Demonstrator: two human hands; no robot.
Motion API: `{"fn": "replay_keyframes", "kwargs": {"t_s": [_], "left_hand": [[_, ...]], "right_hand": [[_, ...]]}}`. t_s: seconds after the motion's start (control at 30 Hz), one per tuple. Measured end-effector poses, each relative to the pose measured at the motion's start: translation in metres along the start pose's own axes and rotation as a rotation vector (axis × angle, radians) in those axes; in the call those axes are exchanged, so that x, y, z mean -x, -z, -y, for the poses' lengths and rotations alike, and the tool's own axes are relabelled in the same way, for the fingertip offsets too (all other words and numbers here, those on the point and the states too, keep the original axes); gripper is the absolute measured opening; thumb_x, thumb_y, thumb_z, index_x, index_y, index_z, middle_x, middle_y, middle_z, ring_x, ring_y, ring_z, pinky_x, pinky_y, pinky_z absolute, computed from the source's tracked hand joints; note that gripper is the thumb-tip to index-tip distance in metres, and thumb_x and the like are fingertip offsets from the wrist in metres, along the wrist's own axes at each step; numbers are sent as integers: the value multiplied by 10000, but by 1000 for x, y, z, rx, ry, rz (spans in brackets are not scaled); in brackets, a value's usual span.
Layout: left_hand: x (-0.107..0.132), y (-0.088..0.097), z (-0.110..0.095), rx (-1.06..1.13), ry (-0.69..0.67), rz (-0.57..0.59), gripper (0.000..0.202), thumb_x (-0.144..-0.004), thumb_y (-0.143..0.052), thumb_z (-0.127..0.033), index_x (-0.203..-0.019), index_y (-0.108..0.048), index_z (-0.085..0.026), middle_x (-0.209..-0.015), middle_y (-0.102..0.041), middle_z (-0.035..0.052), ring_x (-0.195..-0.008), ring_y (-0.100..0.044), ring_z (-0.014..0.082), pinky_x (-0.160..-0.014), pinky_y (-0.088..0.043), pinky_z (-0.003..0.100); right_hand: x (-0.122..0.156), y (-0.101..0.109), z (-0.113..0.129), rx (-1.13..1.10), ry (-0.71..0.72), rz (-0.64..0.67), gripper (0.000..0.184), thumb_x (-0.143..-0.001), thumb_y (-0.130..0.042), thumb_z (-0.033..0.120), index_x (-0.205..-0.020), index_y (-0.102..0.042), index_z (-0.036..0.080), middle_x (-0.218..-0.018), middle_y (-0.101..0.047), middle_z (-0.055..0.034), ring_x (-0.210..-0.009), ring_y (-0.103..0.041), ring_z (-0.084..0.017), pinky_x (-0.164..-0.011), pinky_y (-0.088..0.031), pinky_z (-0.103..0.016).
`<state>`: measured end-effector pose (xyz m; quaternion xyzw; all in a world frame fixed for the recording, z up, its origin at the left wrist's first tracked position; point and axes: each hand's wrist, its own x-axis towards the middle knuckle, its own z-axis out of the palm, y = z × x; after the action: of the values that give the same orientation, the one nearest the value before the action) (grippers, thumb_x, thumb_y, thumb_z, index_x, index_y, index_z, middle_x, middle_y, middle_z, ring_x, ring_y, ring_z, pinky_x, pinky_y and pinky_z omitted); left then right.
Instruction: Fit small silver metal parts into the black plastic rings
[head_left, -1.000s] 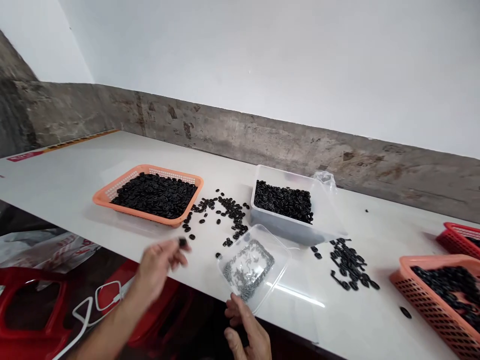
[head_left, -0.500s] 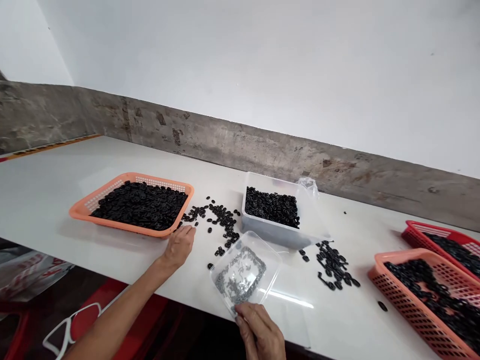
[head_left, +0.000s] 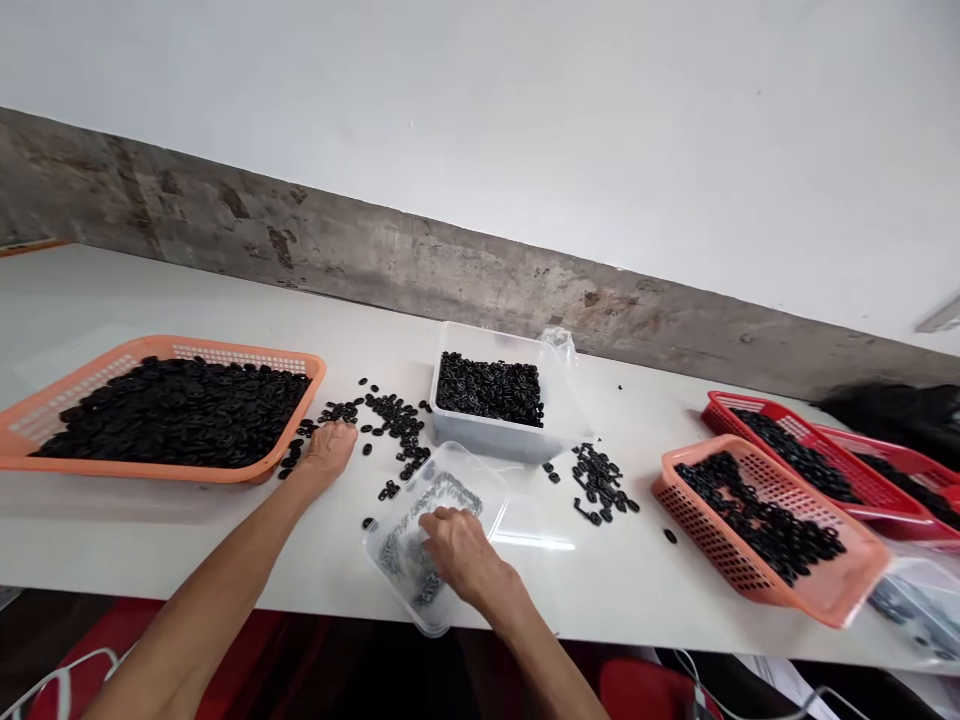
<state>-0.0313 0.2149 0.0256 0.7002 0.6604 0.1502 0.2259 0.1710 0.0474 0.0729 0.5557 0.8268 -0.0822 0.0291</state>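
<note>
My left hand point(head_left: 330, 450) rests on the table by the right corner of a large orange basket point(head_left: 319, 385) heaped with black oval links point(head_left: 187, 410). Its fingers are curled down among loose black links point(head_left: 397, 425); whatever they grip is hidden. In a shallow clear plastic box point(head_left: 491, 485), my right hand point(head_left: 457, 550) reaches down with fingers drawn together. Small silvery metal pieces point(head_left: 454, 488), too small to name, lie around the fingers. I cannot make out what the right fingertips hold.
Behind the clear box stands a translucent tub point(head_left: 480, 435) of black parts. More black pieces point(head_left: 600, 480) are scattered to its right. An orange basket point(head_left: 750, 570) and red baskets point(head_left: 885, 510) stand at the right. A concrete-banded wall point(head_left: 450, 265) borders the table's back.
My right hand has moved from the clear box's near edge into the box, among the metal pieces. My left hand stays beside the orange basket. The view has swung to the right.
</note>
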Motion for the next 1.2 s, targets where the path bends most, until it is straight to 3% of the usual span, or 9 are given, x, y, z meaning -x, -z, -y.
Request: {"fn": "replay_keyframes", "kwargs": {"t_s": [0.13, 0.23, 0.33, 0.5, 0.67, 0.87, 1.07, 1.2], "left_hand": [[14, 9, -7, 310, 55, -66, 261, -880, -581, -283, -1112, -593, -164, -1119, -627, 78, -915, -632, 217, -759, -533, 410], [45, 13, -19, 615, 57, -85, 228, -894, -553, -303, -1046, -606, -141, -941, -668, 50, -747, -647, 169, -652, -538, 343], [92, 11, -34, 907, 30, -55, 241, -837, -577, -273, -988, -625, -92, -734, -688, 49, -616, -631, 154, -546, -495, 282], [155, 6, -50, 1218, 59, 2, 277, -665, -693, -282, -865, -681, -91, -632, -714, 72, -530, -594, 148, -485, -441, 256], [175, 1, -53, 1313, 123, 33, 209, -623, -748, -261, -778, -725, -122, -607, -727, 72, -526, -591, 142, -472, -432, 231], [187, 0, -61, 1274, 155, 6, 215, -544, -790, -203, -755, -758, -179, -549, -693, 8, -461, -553, 120, -430, -426, 205], [194, 5, -68, 1169, 40, -12, 176, -518, -780, -209, -691, -796, -233, -711, -751, 45, -696, -662, 209, -644, -531, 259], [196, 4, -70, 1180, 128, 8, 195, -504, -796, -237, -698, -788, -240, -646, -745, 35, -582, -642, 187, -526, -515, 241]], "right_hand": [[-9, -11, 13, 34, 88, 114, 172, -718, -595, -6, -844, -641, 102, -791, -678, -133, -700, -648, -250, -722, -502, -377], [-9, -14, 16, 2, 75, 120, 206, -696, -577, -36, -840, -645, 94, -788, -677, -146, -726, -647, -257, -712, -492, -366], [-7, -12, 10, -92, 26, 62, 205, -690, -558, -56, -784, -642, 105, -768, -671, -125, -713, -641, -234, -692, -474, -330], [1, -8, 2, -388, -87, -137, 158, -787, -529, 31, -687, -596, 134, -758, -643, -84, -699, -615, -197, -650, -440, -287], [7, -8, 3, -851, -134, -290, 153, -861, -457, 126, -740, -542, 164, -598, -578, -1, -569, -603, -148, -566, -465, -246], [18, 0, 14, -1343, -50, -393, 286, -885, -490, 444, -814, -525, 169, -694, -618, -23, -547, -628, -139, -532, -512, -255], [37, 9, 29, -1541, 21, -421, 222, -864, -600, 371, -851, -629, 152, -649, -614, -11, -600, -594, -126, -609, -470, -242], [40, 8, 34, -1628, 31, -413, 199, -857, -615, 348, -833, -640, 153, -626, -620, -7, -593, -603, -132, -620, -471, -251]]}}
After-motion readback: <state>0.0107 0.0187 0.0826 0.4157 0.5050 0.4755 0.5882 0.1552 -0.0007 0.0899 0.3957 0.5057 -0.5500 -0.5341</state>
